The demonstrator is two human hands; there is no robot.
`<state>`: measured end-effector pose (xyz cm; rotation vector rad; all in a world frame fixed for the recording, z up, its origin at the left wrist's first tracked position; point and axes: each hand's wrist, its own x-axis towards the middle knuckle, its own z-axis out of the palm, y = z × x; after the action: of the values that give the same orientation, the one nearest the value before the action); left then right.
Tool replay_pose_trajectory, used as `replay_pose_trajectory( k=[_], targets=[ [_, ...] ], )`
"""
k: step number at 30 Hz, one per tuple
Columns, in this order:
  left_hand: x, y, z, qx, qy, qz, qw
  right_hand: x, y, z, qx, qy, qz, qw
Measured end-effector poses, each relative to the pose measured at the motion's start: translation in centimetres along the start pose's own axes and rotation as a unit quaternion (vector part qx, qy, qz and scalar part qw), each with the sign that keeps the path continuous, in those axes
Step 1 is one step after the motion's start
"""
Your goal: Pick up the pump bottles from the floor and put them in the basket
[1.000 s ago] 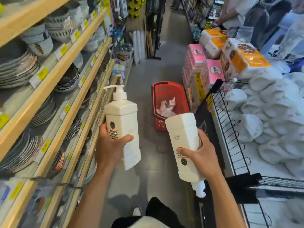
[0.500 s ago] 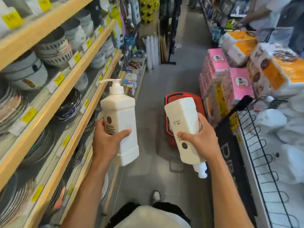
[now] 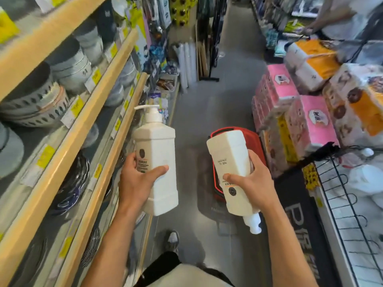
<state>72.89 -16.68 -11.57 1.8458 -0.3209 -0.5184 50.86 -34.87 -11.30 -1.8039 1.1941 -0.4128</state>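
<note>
Left hand grips an upright white pump bottle low on its body — thumb across the front, fingers wrapped behind. Right hand holds a second white pump bottle inverted, pump head pointing down, thumb across its label. Both bottles are carried above the aisle floor. Red shopping basket sits on the floor ahead, largely hidden behind the inverted bottle.
</note>
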Motion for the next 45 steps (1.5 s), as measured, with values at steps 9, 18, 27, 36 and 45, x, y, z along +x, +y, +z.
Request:
replay_pose_trajectory(
  k=[9, 18, 27, 36, 45],
  targets=[
    [13.3, 4.5, 5.0, 0.022, -0.081, 0.027, 0.996, 7.1, -2.6, 1.1, 0.041, 0.060, 0.051, 0.996],
    [19.3, 7.2, 14.5, 0.062, -0.183, 0.032, 0.981, 11.9, 1.7, -4.4, 0.089, 0.203, 0.147, 0.964],
    [24.0, 11.8, 23.7, 0.134, -0.248, 0.077, 0.956, 18.8, 4.1, -11.3, 0.147, 0.314, 0.167, 0.923],
    [28.3, 13.4, 32.4, 0.174, -0.349, 0.074, 0.918, 21.1, 7.6, -11.3, 0.164, 0.346, 0.254, 0.888],
    [34.0, 16.4, 45.0, 0.216, -0.510, 0.119, 0.824, 26.6, 7.4, -12.7, 0.176, 0.446, 0.327, 0.814]
  ],
)
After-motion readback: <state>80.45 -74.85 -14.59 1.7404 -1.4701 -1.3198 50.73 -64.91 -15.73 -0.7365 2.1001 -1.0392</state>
